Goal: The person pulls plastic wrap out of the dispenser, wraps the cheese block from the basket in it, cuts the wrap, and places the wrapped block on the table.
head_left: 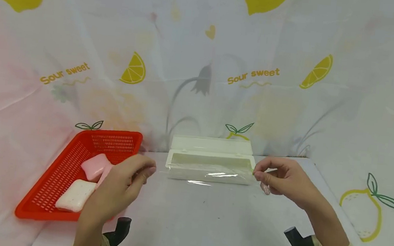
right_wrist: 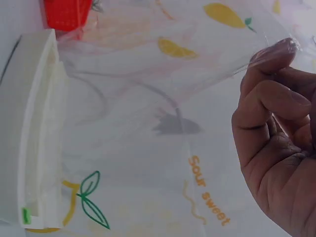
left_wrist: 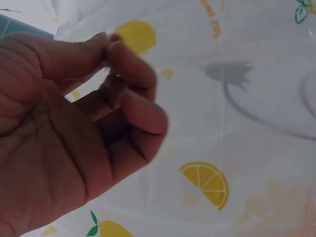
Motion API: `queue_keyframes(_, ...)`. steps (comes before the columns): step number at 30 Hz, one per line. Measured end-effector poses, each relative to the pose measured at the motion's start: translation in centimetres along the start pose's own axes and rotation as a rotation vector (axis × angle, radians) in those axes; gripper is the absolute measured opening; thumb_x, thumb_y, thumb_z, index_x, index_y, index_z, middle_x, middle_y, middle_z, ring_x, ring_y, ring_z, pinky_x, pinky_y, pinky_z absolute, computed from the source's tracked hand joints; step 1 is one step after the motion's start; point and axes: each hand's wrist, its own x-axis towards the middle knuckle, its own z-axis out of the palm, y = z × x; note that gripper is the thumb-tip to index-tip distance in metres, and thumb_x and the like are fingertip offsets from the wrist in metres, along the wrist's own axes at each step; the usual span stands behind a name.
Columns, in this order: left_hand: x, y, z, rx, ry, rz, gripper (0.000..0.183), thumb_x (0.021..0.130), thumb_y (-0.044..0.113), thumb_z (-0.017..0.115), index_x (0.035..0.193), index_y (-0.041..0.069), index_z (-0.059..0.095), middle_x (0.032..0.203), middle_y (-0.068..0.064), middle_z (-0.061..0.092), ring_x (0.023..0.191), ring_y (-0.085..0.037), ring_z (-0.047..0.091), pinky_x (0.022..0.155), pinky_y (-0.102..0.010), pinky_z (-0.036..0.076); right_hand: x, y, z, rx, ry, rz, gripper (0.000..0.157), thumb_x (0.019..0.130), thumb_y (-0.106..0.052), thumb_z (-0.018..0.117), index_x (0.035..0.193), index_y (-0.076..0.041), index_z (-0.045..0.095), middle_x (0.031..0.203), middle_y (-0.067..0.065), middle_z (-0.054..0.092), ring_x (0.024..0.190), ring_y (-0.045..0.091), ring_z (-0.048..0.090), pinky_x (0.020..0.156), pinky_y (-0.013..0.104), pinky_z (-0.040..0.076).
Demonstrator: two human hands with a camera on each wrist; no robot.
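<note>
Head view: a person held a sheet of clear film [head_left: 223,175] across the front of an open white box [head_left: 211,155], its lid [head_left: 212,145] tipped back, on a pale table [head_left: 208,220]. The left hand [head_left: 119,189] and right hand [head_left: 286,180] gripped opposite ends, thumb and forefinger together on each side. The step in hand appeared to be drawing the film out and keeping it spread; the next move, on that reading, called for both pinches to stay level so that the sheet did not fold or slip. A red basket [head_left: 55,172] stood beside the left arm with a white bar [head_left: 75,195] and pink bars [head_left: 95,166] inside, one pink bar partly hidden by that arm. Left wrist view: the thumb met the forefinger and the other fingers curled loosely; the film itself could hardly be made out there. Right wrist view: film lay over the pinched fingertips and ran off in a faint crease, while the hand was cut off at the frame's edge. Only a corner of the basket showed, and whether the film joined a roll inside the box could not be told.
</note>
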Motion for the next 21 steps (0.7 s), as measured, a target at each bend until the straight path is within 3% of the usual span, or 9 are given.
queue_keyframes(4,-1.2,-1.0,0.9,-0.040,-0.318,-0.137,0.014,0.094,0.004,0.065,0.097,0.018,0.065,0.084,0.012,0.056,0.074,-0.008,0.053,0.065,-0.025,0.050,-0.7,2.1,0.0,0.102,-0.151,0.132,0.006,0.096,0.005,0.057,0.098,0.002,0.061,0.070,0.005,0.053,0.053,0.014,0.045,0.041,0.030,0.026)
queue_keyframes(8,-2.2,-2.4,2.3,-0.106,-0.595,-0.207,0.012,0.096,0.010,0.064,0.093,0.021,0.063,0.081,0.015,0.057,0.073,-0.007,0.054,0.067,-0.025,0.050,-1.3,5.0,0.2,0.166,-0.276,0.251,0.006,0.098,0.001,0.056,0.099,0.004,0.061,0.075,0.002,0.054,0.054,0.007,0.044,0.041,0.023,0.026)
queue_keyframes(10,-2.8,-3.0,3.1,-0.136,-0.699,-0.222,0.012,0.095,0.009,0.063,0.091,0.021,0.064,0.079,0.015,0.058,0.072,-0.006,0.054,0.066,-0.025,0.050,-1.8,6.4,0.6,0.184,-0.329,0.317,0.009,0.098,-0.002,0.057,0.100,0.007,0.060,0.078,0.000,0.056,0.056,0.005,0.047,0.043,0.019,0.029)
queue_keyframes(13,-3.9,-3.8,4.2,-0.188,-0.807,-0.270,0.013,0.094,0.007,0.064,0.089,0.019,0.064,0.076,0.015,0.057,0.069,-0.004,0.052,0.064,-0.024,0.048,-2.7,8.0,1.7,0.197,-0.396,0.417,0.015,0.097,-0.006,0.060,0.098,0.008,0.061,0.075,-0.001,0.056,0.056,0.005,0.049,0.044,0.017,0.031)
queue_keyframes(21,-6.8,-5.4,7.2,-0.203,-0.917,-0.296,0.017,0.089,0.001,0.064,0.078,0.013,0.060,0.067,0.014,0.046,0.061,0.000,0.041,0.055,-0.020,0.038,-4.5,11.1,3.4,0.213,-0.519,0.518,0.017,0.093,-0.007,0.064,0.093,0.009,0.061,0.064,-0.003,0.054,0.051,0.004,0.045,0.042,0.017,0.026)
